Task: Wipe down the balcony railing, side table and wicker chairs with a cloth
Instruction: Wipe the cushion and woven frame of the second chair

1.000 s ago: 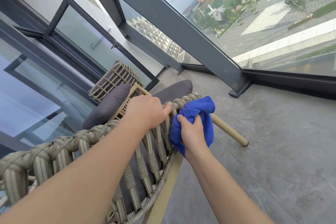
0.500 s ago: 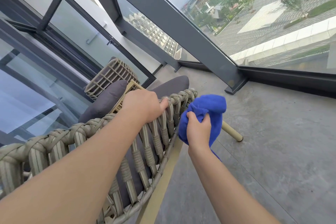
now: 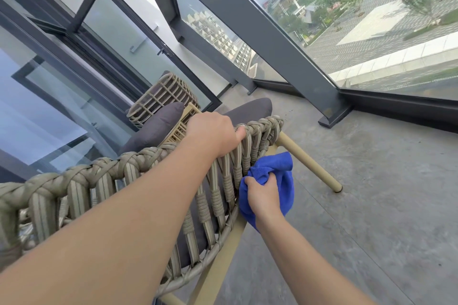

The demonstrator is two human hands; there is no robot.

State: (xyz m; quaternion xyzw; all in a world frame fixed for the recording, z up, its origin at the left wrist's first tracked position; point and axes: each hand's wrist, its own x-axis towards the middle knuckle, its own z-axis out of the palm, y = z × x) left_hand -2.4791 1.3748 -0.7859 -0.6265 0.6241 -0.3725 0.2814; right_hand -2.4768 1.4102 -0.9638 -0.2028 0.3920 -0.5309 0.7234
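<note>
Left hand [image 3: 213, 131]: it is laid over the top edge of the chair [image 3: 138, 181]. The braided rim is gripped by the curled fingers, and the thumb is pressed on the rim at the side nearest the cloth.

Right hand [image 3: 264, 197]: the cloth [image 3: 285, 178] is held in a tight bunch. The fingers are curled into the folds, so only the knuckles and thumb are seen.

Cloth: it is blue and crumpled. It is pressed against the outer side of the chair back, below the left thumb. Some of it is puffed up above the right fingers, and some hangs down under the wrist.

Chair: it is woven from thick tan bands, and it is tipped over at a slant. A dark gray cushion [image 3: 247, 111] is seen past the left fingers, on the far side of the rim. Another gray cushion is seen through the bands, under the left arm.

Chair leg [image 3: 309, 163]: a round tan leg is stuck out past the cloth, away from the right fingers. Its tip is near the floor (whether it touches cannot be told).

Second chair [image 3: 163, 96]: an open woven one is stood beyond the left hand, by the glass door [image 3: 62, 82].

Railing [image 3: 260, 27]: a dark metal frame with glass panels is set well beyond both hands. It is not touched by any finger.

Floor [image 3: 371, 205]: gray stone is spread under the right hand.
</note>
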